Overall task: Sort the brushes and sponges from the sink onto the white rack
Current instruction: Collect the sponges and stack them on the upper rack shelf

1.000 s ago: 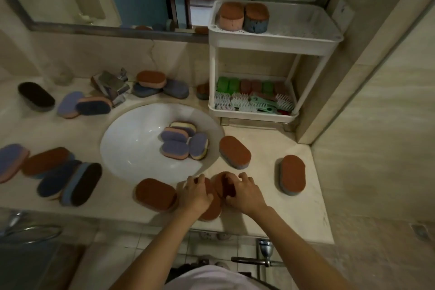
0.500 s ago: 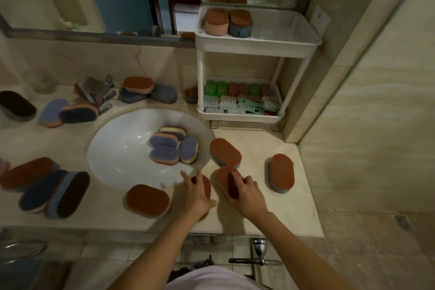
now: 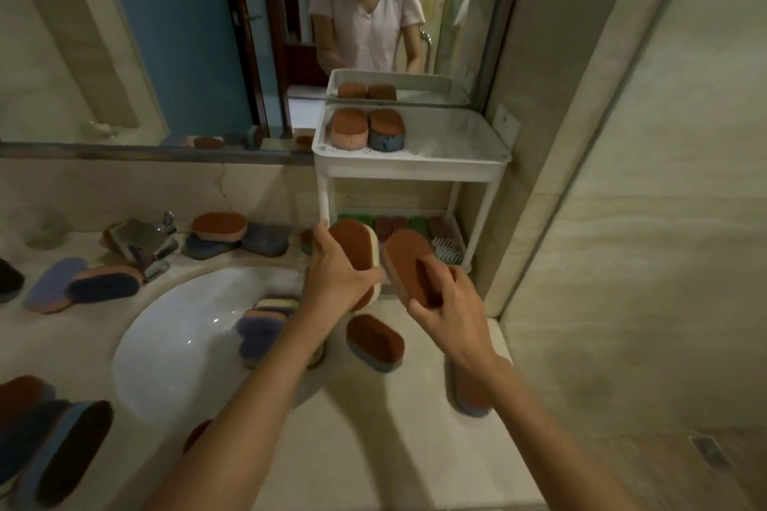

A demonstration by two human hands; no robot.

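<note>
Before the rack (image 3: 411, 172), the left hand (image 3: 336, 278) grips a sponge (image 3: 357, 247). The right hand (image 3: 450, 309) grips another sponge (image 3: 409, 261), both above the counter (image 3: 373, 448).

A bathroom, probably a home's: white oval sink (image 3: 174, 340) in a marble counter (image 3: 373, 448), chrome tap (image 3: 145, 241), wall mirror (image 3: 166, 33) behind.

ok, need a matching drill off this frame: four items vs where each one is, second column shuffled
Items
1. cream-sided sponge
2. purple sponge cluster
3. pink-sided sponge
4. white-bristled brush

Places
A. in the sink basin
B. white rack, top shelf
C. gripped in the left hand
D. white rack, bottom shelf

Pairs: 1-C, 2-A, 3-B, 4-D
</note>
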